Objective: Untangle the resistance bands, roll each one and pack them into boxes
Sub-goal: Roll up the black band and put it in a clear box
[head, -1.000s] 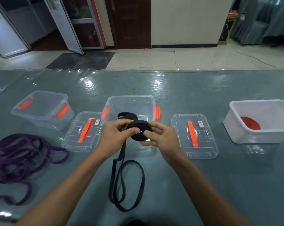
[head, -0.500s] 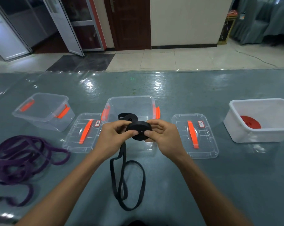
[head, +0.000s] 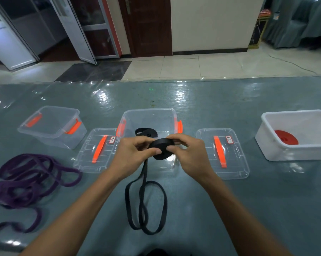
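Both hands hold a half-rolled black resistance band (head: 161,149) above the table, in front of the middle clear box (head: 148,117). My left hand (head: 132,154) pinches the roll's left side with thumb and fingers. My right hand (head: 187,152) grips its right side. The band's unrolled tail (head: 146,200) hangs down and lies in loops on the table toward me. Another rolled black band (head: 146,133) lies inside the middle box. A tangled purple band (head: 27,182) lies on the table at the left.
A second clear box with orange latches (head: 52,124) stands at the left. Two clear lids with orange handles (head: 98,150) (head: 222,152) flank the middle box. A white tub (head: 296,135) at the right holds a rolled red band (head: 286,139).
The roll has tilted flatter between my hands as they turn it. The loose black tail on the table has shifted slightly. Nothing else moved.
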The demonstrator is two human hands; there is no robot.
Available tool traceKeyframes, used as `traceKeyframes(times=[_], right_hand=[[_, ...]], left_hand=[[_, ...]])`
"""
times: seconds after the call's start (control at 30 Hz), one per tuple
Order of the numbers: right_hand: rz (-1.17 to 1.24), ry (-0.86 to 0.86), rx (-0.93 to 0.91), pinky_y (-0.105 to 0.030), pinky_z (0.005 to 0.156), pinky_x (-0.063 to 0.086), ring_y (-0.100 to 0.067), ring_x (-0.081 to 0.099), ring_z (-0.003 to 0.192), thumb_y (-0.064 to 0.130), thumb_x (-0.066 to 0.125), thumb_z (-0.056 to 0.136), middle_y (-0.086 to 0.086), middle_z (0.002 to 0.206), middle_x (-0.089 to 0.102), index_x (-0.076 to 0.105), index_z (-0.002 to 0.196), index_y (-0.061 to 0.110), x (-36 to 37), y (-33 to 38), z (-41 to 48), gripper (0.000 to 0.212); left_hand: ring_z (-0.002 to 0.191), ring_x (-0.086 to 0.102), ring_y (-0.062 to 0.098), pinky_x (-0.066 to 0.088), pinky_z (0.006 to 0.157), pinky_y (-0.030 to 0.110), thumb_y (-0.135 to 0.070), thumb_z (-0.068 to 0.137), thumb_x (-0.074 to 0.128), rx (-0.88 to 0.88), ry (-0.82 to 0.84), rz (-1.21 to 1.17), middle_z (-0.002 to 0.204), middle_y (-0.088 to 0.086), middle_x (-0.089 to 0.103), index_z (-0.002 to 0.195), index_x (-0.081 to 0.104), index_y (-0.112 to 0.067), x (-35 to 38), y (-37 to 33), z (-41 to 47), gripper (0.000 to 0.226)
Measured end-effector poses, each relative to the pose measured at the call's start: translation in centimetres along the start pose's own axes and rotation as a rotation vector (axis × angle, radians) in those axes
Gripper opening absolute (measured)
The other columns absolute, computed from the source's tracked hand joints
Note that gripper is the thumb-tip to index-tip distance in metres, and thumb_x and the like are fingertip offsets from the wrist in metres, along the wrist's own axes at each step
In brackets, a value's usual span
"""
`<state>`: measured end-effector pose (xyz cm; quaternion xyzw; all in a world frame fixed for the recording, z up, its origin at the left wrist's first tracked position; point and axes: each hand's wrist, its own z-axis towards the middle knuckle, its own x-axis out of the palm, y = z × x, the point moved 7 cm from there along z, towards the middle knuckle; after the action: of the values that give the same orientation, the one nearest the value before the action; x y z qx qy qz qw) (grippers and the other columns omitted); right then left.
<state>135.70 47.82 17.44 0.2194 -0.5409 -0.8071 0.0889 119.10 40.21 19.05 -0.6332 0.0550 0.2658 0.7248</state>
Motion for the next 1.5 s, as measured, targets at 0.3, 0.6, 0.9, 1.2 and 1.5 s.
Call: traceKeyframes(times=[0.3,0.6,0.9,1.2,1.5], right_hand=[[0.001,-0.003,-0.006,-0.019,0.085,0.056,-0.003,0.066,0.101,0.004,0.073,0.086,0.013,0.105,0.07,0.067,0.114,0.025,0.6,-0.2,-0.8,0.035],[-0.013,-0.012,-0.004,-0.021,0.084,0.055,-0.008,0.069,0.094,-0.002,0.069,0.085,0.004,0.098,0.075,0.074,0.105,0.012,-0.5,0.6,0.6,0.026],[0.675,-0.004,0.384,-0.034,0.084,0.06,-0.027,0.071,0.104,-0.005,0.062,0.092,-0.011,0.109,0.074,0.065,0.115,0.006,1.8,-1.1,-1.4,0.025],[-0.156,0.063,-0.145,-0.018,0.088,0.05,-0.003,0.066,0.096,0.004,0.07,0.086,0.012,0.099,0.073,0.073,0.11,0.015,-0.1,2.4,1.4,0.027],[0.532,-0.014,0.181,-0.037,0.082,0.061,-0.021,0.069,0.109,0.0,0.065,0.093,-0.006,0.121,0.07,0.059,0.132,0.014,-0.2,0.6,1.4,0.042]], left_hand=[[0.085,0.069,0.003,0.049,0.079,0.01,-0.01,0.083,0.079,0.231,-0.015,0.353,0.093,-0.006,0.076,0.107,0.077,-0.015,-0.4,-1.2,0.4,0.024],[0.079,0.071,0.015,0.056,0.077,0.027,-0.013,0.08,0.082,0.116,-0.028,0.163,0.086,0.003,0.076,0.103,0.077,-0.021,0.1,-0.6,0.4,0.025],[0.086,0.073,0.007,0.053,0.08,0.017,0.0,0.082,0.076,0.027,-0.095,-0.034,0.091,-0.011,0.077,0.096,0.075,-0.029,-0.7,-0.6,0.5,0.033],[0.086,0.074,0.016,0.057,0.081,0.023,-0.003,0.081,0.079,0.046,-0.034,-0.001,0.091,0.0,0.078,0.1,0.077,-0.014,-0.6,-1.1,0.9,0.022],[0.091,0.075,0.02,0.059,0.087,0.034,-0.001,0.083,0.076,0.042,-0.115,-0.114,0.095,0.0,0.079,0.103,0.077,-0.012,-2.0,-1.7,2.5,0.023]])
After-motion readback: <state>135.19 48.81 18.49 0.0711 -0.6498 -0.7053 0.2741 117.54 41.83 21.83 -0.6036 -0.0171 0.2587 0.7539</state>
